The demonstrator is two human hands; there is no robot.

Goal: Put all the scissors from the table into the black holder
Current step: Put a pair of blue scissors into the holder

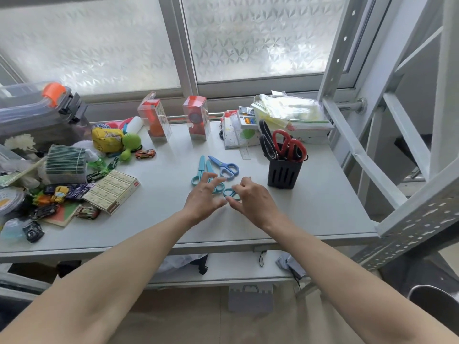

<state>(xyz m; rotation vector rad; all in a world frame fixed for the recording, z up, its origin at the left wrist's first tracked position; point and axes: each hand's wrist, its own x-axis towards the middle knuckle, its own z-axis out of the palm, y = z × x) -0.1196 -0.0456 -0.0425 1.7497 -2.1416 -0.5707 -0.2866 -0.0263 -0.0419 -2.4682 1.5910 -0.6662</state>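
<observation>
Scissors (224,167) lie blades pointing away, both hands (202,198) spread-fingered over handles, gripping nothing

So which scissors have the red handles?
The red-handled scissors standing in the black holder. The pair beside them is black; those lying on the table are blue.

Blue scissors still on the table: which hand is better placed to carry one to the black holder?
Right, probably. The right hand is already at a blue scissors handle and lies nearer the black holder; the left hand hovers farther away.

One head-worn view looks down, forward and close over the table (154,219).
</observation>
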